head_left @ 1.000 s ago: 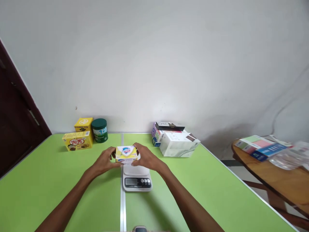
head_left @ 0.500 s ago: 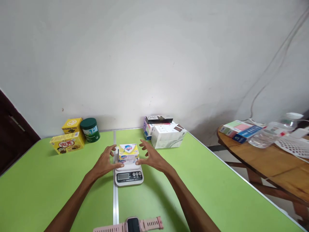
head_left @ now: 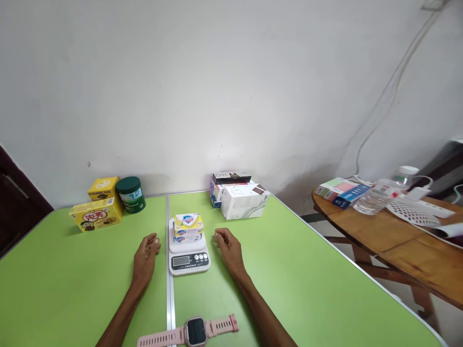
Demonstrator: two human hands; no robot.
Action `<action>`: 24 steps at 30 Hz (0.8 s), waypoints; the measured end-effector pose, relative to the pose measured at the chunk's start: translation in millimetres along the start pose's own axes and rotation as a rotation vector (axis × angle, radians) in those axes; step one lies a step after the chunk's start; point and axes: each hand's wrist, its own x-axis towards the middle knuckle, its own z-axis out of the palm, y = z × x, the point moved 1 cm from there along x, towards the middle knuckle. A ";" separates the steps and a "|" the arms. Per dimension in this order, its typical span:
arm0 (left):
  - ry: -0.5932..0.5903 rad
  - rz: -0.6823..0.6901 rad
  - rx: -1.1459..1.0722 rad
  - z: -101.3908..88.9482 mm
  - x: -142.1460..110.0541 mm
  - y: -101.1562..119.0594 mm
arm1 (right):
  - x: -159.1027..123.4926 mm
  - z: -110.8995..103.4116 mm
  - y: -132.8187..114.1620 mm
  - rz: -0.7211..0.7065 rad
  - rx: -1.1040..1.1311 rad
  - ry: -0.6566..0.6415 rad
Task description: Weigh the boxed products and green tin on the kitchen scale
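Two yellow-and-white soap boxes (head_left: pixel 188 223) lie stacked on the platform of a white digital kitchen scale (head_left: pixel 190 262). The scale's display is dark, with no digits that I can make out. My left hand (head_left: pixel 146 255) rests on the table to the left of the scale, its fingers curled in and holding nothing. On the other side, my right hand (head_left: pixel 229 250) is apart from the scale too, fingers curled together around nothing. A smartwatch with a pink strap (head_left: pixel 196 331) lies nearer to me, between my forearms.
Yellow snack boxes (head_left: pixel 96 215) and a green canister (head_left: pixel 130 194) stand at the back left of the green table (head_left: pixel 307 284). Several boxes, a white one (head_left: pixel 243 202) in front, stand at the back right. A wooden side table (head_left: pixel 365 236) holds a plastic bottle (head_left: pixel 374 197).
Both hands have drawn away from the soap boxes, one to each side, and their spread fingers have curled in. The boxes stay on the scale. The view has shifted slightly.
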 end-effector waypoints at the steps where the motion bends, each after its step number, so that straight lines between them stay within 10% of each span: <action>1: 0.017 0.012 0.018 0.1 -2.6 3.7 | -1.9 -0.1 -4.3 -0.002 0.000 -0.001; 8: -0.214 0.334 0.303 12.8 16.3 55.0 | 7.9 10.0 -51.0 -0.106 -0.096 -0.222; 16: -0.594 0.304 0.505 23.3 70.3 74.1 | 72.7 17.0 -62.0 -0.143 -0.246 -0.621; 24: -0.642 0.324 0.515 36.2 66.2 91.7 | 73.2 1.9 -68.9 -0.148 -0.261 -0.603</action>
